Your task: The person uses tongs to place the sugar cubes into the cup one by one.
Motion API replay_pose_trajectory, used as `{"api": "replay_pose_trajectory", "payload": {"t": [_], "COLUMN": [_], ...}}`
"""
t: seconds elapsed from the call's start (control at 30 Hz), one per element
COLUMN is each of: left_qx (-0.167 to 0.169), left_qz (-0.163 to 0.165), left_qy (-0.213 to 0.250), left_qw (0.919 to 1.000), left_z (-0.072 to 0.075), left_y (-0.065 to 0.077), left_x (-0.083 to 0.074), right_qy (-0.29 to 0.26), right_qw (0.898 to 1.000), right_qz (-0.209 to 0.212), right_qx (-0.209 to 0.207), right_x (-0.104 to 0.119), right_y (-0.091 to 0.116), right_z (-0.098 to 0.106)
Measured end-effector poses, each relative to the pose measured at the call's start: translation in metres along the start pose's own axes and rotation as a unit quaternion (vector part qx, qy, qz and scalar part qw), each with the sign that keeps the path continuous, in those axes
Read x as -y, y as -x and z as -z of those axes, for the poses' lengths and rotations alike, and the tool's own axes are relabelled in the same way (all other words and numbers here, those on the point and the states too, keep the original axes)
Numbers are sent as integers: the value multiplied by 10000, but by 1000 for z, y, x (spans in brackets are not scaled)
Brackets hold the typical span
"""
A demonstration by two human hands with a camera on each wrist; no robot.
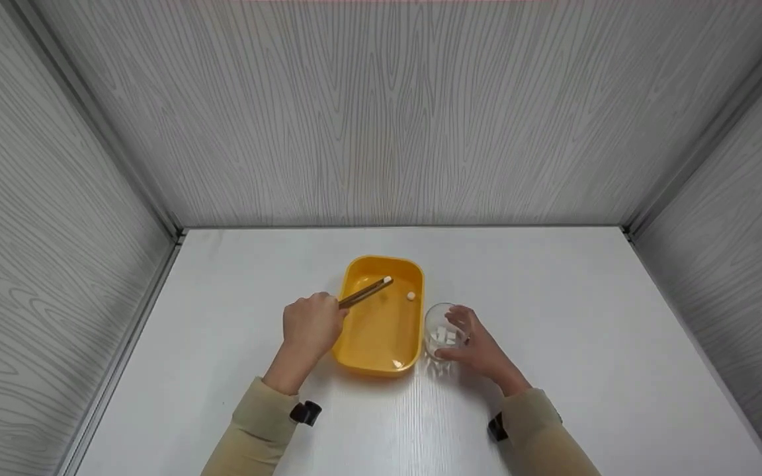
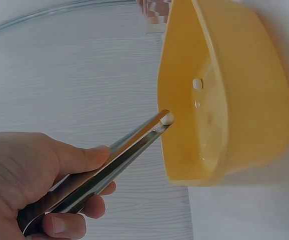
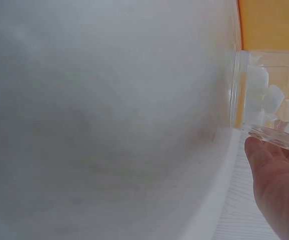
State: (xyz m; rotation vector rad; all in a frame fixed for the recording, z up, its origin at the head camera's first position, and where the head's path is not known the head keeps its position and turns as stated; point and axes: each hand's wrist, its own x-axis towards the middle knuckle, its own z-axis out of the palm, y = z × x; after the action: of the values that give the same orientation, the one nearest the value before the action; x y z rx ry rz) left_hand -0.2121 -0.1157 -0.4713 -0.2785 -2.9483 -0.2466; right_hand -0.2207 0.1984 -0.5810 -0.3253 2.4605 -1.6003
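My left hand (image 1: 311, 324) grips metal tongs (image 2: 115, 165) over the left rim of a yellow plastic tray (image 1: 378, 340). A small white piece (image 2: 167, 118) is pinched between the toothed tips, above the tray floor. Another white piece (image 1: 411, 296) lies inside near the tray's right wall. To the right of the tray, a clear glass cup (image 1: 432, 324) stands upright, holding several white cubes (image 3: 273, 99). Around this cup curls my right hand (image 1: 483, 350), thumb on the near side and fingers on the far side.
Everything rests on a white tabletop (image 1: 553, 291). A grey wood-grain panel (image 1: 381, 132) rises behind, with similar panels at left and right. The cup stands close against the tray's right side.
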Motion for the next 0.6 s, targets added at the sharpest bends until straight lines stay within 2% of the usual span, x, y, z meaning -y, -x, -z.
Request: {"api": "replay_pose_trajectory", "payload": {"t": [0.23, 0.6], "left_qx": [-248, -554], "left_qz": [-49, -643], "left_qy": [46, 317], "left_qw": [9997, 9959], "left_z": [10, 25], "left_y": [7, 15], "left_x": [-3, -19], "right_qy": [61, 101], "right_qw": [10000, 9999], "right_qz": [-24, -26], "right_qx": [-36, -88], "right_x": [1, 0], "right_y": [1, 0], "right_z": [0, -1]}}
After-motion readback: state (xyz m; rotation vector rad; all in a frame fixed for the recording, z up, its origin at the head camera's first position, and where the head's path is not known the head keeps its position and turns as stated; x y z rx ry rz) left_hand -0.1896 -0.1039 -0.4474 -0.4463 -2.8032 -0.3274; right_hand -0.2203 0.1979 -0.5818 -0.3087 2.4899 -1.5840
